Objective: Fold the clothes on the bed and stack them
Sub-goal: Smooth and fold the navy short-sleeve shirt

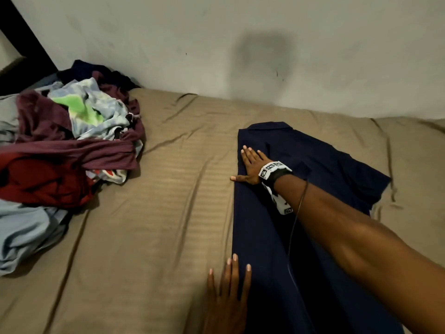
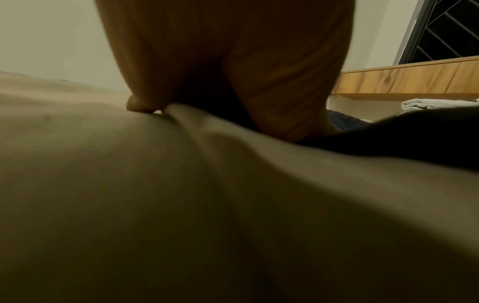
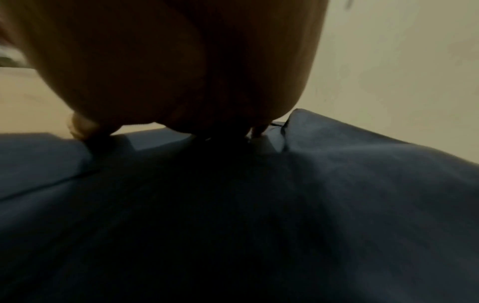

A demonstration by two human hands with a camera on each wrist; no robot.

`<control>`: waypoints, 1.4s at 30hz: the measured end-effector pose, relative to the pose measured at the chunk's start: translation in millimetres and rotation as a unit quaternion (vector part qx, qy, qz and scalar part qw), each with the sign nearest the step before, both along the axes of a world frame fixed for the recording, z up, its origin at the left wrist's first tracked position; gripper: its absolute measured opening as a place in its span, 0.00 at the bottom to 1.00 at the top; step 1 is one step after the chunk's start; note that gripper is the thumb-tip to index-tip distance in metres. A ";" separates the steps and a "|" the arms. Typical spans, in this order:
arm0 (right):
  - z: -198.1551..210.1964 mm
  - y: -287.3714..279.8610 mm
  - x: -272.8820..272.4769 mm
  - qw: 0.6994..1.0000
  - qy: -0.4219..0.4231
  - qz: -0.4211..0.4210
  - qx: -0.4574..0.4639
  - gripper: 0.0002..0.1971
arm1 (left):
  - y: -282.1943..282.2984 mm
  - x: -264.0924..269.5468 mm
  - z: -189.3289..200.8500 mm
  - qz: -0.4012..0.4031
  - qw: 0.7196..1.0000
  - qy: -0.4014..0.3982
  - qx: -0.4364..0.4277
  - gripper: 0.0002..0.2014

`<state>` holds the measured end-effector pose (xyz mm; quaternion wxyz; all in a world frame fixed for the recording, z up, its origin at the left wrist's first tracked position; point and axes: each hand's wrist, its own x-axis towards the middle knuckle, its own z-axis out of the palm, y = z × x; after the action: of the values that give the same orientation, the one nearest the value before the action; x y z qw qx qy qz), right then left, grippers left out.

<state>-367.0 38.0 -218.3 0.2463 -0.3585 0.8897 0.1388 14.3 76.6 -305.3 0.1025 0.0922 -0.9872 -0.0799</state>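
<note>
A dark navy shirt (image 1: 265, 232) lies flat on the tan bed sheet (image 1: 156, 213), its left side folded into a straight edge and one sleeve spread to the right. My right hand (image 1: 250, 165) presses flat on the shirt near the collar, fingers straight, thumb out over the folded edge. Lower down, my left hand (image 1: 228, 290) lies flat with straight fingers across the shirt's left edge and the sheet. The right wrist view shows the palm (image 3: 181, 71) down on navy cloth (image 3: 259, 225). In the left wrist view the palm (image 2: 220, 61) rests on the sheet (image 2: 129, 194).
A loose pile of unfolded clothes (image 1: 67, 145), maroon, red, pale blue and green, sits at the left of the bed. A plain wall (image 1: 240, 44) runs along the far side. A wooden ledge (image 2: 404, 80) shows in the left wrist view.
</note>
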 end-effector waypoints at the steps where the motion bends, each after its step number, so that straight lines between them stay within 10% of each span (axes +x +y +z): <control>1: -0.9 -7.7 -14.3 1.000 -0.002 -0.010 0.001 0.61 | 0.0 -1.5 -1.9 0.007 1.000 0.015 -0.001 0.23; 10: 4.4 -52.9 -85.8 0.999 -0.005 -0.039 -0.013 0.33 | -8.2 -27.5 -0.2 0.042 0.994 -0.002 0.101 0.19; 16: 21.3 -48.1 -86.7 0.995 -0.054 -0.026 -0.080 0.33 | -25.6 -35.7 4.6 0.087 0.986 -0.022 0.144 0.19; 20: 44.3 30.4 -81.1 0.974 0.058 -0.134 -0.173 0.32 | -27.4 -32.4 7.9 0.076 0.985 -0.067 0.138 0.22; 26: 37.5 171.7 -62.0 0.867 0.011 -0.436 -0.241 0.28 | -6.0 -15.3 10.6 0.047 0.994 -0.080 0.056 0.25; 30: 16.3 181.3 -41.0 0.731 -0.126 -0.562 -0.367 0.32 | 3.1 -10.0 8.8 0.036 0.997 -0.071 -0.020 0.22; 33: 14.7 162.5 -35.2 0.707 -0.149 -0.568 -0.394 0.29 | -7.1 -24.5 28.8 -0.005 0.995 -0.094 -0.008 0.19; 38: 10.9 146.3 -33.1 0.738 -0.081 -0.554 -0.376 0.23 | -41.5 -109.6 108.3 -0.034 0.982 -0.183 0.026 0.40; 42: 14.3 147.7 -29.8 0.705 -0.112 -0.562 -0.418 0.10 | -71.4 -195.0 116.3 -0.060 0.962 -0.254 0.085 0.72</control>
<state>-396.9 185.7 -203.9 0.2015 0.1284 0.8589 -0.4531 -180.8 5.2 -189.0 -0.1647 0.0588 -0.9741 -0.1435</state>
